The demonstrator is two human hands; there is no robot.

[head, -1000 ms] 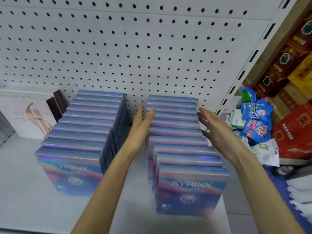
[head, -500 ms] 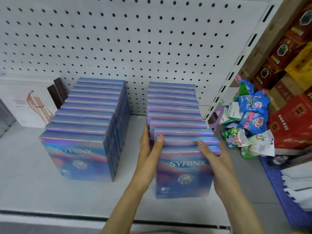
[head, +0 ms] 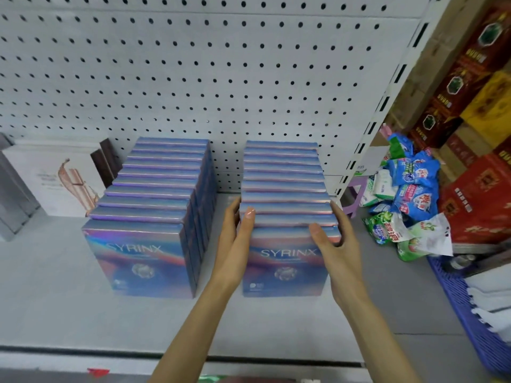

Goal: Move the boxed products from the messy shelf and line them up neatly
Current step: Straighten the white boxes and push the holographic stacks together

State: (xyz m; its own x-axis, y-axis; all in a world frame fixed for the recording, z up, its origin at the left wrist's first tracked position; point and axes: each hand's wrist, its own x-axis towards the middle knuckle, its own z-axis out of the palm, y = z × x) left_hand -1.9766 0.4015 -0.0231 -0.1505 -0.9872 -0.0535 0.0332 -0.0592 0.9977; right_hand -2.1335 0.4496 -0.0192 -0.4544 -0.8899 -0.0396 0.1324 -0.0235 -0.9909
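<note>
Boxes: flat, shiny blue-purple with a pink streak, "SYRINX" in white on the face and a round emblem under it. They stand upright, face to the front, in two files on the shelf [head: 55, 286]. The left row [head: 154, 194] sits mid-shelf and the right row [head: 284, 186] near the shelf's right edge. Both run from the pegboard [head: 193, 78] toward the front edge, with a gap between them.

The left hand [head: 235, 239] has straight fingers, flat against the right row's left side, thumb tip on a top edge. The right hand [head: 337, 244] is cupped round the front right corner, clamped there, thumb over the top of the front box [head: 282, 269], fingers down the right side.

A second ago both hands were flat and further back along the row, and the front boxes stepped out to the right. Half a second ago the hands were at the front and the stagger was smaller. Now the row is nearly flush, the front few only slightly right of the rest. Left row unchanged.

A white box [head: 55, 178] stands at the shelf's back left. Past the right edge lies a loose pile of blue and green packets [head: 412, 186], red cartons [head: 481, 194] behind it. A blue basket [head: 467, 305] at far right holds stacked white items; can't tell what they are.
</note>
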